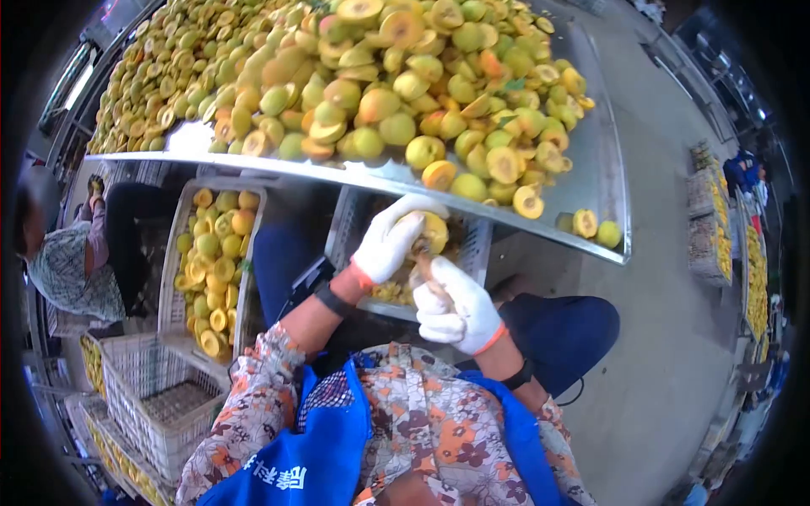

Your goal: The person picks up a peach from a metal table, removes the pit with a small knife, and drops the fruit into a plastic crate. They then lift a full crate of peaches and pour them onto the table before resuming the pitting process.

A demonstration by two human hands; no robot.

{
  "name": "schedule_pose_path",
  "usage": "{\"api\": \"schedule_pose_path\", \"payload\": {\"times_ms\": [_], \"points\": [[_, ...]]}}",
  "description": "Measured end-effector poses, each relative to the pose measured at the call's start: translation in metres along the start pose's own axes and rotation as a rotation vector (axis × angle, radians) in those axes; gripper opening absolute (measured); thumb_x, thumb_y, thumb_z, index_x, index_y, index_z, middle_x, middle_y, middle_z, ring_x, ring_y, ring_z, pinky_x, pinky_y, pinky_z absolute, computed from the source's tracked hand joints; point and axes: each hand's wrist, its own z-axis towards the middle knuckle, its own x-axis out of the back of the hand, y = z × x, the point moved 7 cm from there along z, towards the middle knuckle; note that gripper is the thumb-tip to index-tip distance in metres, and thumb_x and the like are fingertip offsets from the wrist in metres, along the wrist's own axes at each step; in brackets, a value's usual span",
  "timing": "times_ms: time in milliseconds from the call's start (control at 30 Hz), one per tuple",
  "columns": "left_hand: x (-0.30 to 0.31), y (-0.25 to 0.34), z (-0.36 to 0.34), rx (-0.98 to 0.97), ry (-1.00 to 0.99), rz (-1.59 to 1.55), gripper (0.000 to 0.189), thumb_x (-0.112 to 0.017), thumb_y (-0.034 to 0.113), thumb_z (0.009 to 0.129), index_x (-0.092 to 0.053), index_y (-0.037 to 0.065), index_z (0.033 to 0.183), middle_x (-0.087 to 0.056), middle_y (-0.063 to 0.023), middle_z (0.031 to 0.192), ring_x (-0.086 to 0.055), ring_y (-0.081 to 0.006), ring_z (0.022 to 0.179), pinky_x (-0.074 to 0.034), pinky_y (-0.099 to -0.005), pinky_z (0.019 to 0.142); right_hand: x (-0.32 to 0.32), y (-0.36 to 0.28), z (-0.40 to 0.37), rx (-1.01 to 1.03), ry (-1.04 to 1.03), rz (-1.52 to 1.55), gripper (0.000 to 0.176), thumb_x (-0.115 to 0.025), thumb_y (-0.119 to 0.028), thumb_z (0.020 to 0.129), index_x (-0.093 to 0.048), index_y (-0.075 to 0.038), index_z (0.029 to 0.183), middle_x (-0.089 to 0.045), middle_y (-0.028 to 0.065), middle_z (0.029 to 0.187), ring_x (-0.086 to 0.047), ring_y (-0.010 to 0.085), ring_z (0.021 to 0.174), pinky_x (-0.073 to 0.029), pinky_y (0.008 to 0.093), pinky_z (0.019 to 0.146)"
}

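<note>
My left hand, in a white glove, is closed around a yellow peach half just below the metal table's front edge. My right hand, gloved too, grips a small pitting tool with a brownish handle. The tool's tip reaches the peach and its end is partly hidden there. Under both hands stands a light plastic crate with yellow fruit pieces in it. Beyond the hands, a large heap of whole and halved peaches covers much of the metal table.
On the left stand a crate of peach halves and a crate with a bare bottom. Another person sits at far left. Stacked fruit crates are at the right, across the grey floor.
</note>
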Motion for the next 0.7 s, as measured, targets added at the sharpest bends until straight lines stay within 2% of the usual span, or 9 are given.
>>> {"api": "schedule_pose_path", "payload": {"times_ms": [67,200,300,400,467,500,600,667,700], "points": [[0.001,0.000,0.002,-0.074,-0.042,0.033,0.041,-0.050,0.034,0.103,-0.060,0.000,0.125,-0.069,-0.0100,0.106,-0.067,-0.0165,0.094,-0.054,-0.0298,0.084,0.002,0.004,0.002,-0.013,0.021,0.010,0.036,-0.041,-0.045,0.110,-0.058,-0.013,0.110,-0.044,-0.0034,0.066,-0.033,0.0072,0.038,-0.028,0.0244,0.038],[0.007,-0.006,0.010,-0.069,-0.022,-0.056,0.043,-0.052,0.034,0.103,-0.061,-0.002,0.123,-0.069,-0.0104,0.105,-0.066,-0.0159,0.094,-0.053,-0.0304,0.086,0.008,0.001,0.005,0.117,0.128,-0.187,0.039,-0.041,-0.045,0.109,-0.059,-0.011,0.113,-0.044,-0.0039,0.067,-0.033,0.0068,0.038,-0.028,0.0242,0.038],[0.001,0.013,0.014,-0.019,-0.389,0.122,0.036,-0.058,0.029,0.100,-0.066,0.000,0.119,-0.070,-0.0088,0.107,-0.063,-0.0142,0.098,-0.051,-0.0312,0.090,0.008,0.007,0.008,0.019,-0.041,0.030,0.040,-0.041,-0.044,0.109,-0.060,-0.010,0.114,-0.045,-0.0030,0.066,-0.033,0.0073,0.037,-0.028,0.0244,0.038],[0.004,0.017,0.015,-0.086,-0.395,0.130,0.035,-0.059,0.028,0.099,-0.067,0.000,0.119,-0.070,-0.0088,0.108,-0.063,-0.0139,0.097,-0.052,-0.0305,0.089,0.008,0.013,0.011,-0.089,-0.053,0.158,0.025,-0.046,-0.041,0.109,-0.056,-0.018,0.108,-0.041,-0.0031,0.066,-0.031,0.0056,0.040,-0.025,0.0220,0.040],[-0.002,-0.005,0.012,-0.007,-0.273,-0.005,0.038,-0.058,0.034,0.102,-0.066,0.002,0.120,-0.070,-0.0072,0.103,-0.064,-0.0131,0.097,-0.052,-0.0296,0.088,0.011,0.004,0.014,0.039,0.017,-0.019,0.041,-0.039,-0.043,0.110,-0.059,-0.009,0.118,-0.046,-0.0009,0.065,-0.033,0.0073,0.036,-0.028,0.0250,0.038],[0.006,-0.023,0.017,-0.022,-0.044,-0.286,0.041,-0.056,0.040,0.103,-0.064,0.003,0.119,-0.070,-0.0100,0.100,-0.066,-0.0162,0.091,-0.054,-0.0289,0.079,0.009,0.005,0.014,0.037,0.015,-0.019,0.041,-0.039,-0.043,0.110,-0.059,-0.009,0.118,-0.046,-0.0009,0.065,-0.033,0.0073,0.036,-0.028,0.0250,0.038],[0.027,-0.044,0.028,0.094,0.412,-0.882,0.060,-0.042,0.062,0.104,-0.060,0.006,0.120,-0.069,-0.0150,0.098,-0.067,-0.0210,0.081,-0.053,-0.0278,0.059,-0.006,0.011,0.008,0.142,0.069,-0.477,0.022,-0.043,-0.025,0.110,-0.053,-0.007,0.118,-0.045,0.0004,0.066,-0.032,0.0065,0.040,-0.027,0.0226,0.039],[0.030,-0.036,0.026,0.046,0.059,-0.880,0.068,-0.038,0.066,0.103,-0.061,0.006,0.121,-0.069,-0.0142,0.101,-0.069,-0.0241,0.088,-0.058,-0.0317,0.066,0.020,-0.004,0.011,0.431,0.187,-0.977,0.016,-0.044,-0.019,0.108,-0.052,-0.006,0.115,-0.044,0.0000,0.068,-0.032,0.0056,0.044,-0.025,0.0215,0.040],[0.030,-0.031,0.024,0.075,0.207,-0.729,0.062,-0.037,0.062,0.105,-0.063,0.007,0.117,-0.069,-0.0098,0.099,-0.069,-0.0198,0.086,-0.058,-0.0297,0.067,0.015,-0.015,0.004,0.430,0.255,-0.846,0.014,-0.047,-0.016,0.107,-0.053,-0.006,0.114,-0.049,0.0017,0.072,-0.039,0.0077,0.046,-0.031,0.0240,0.041]]}}
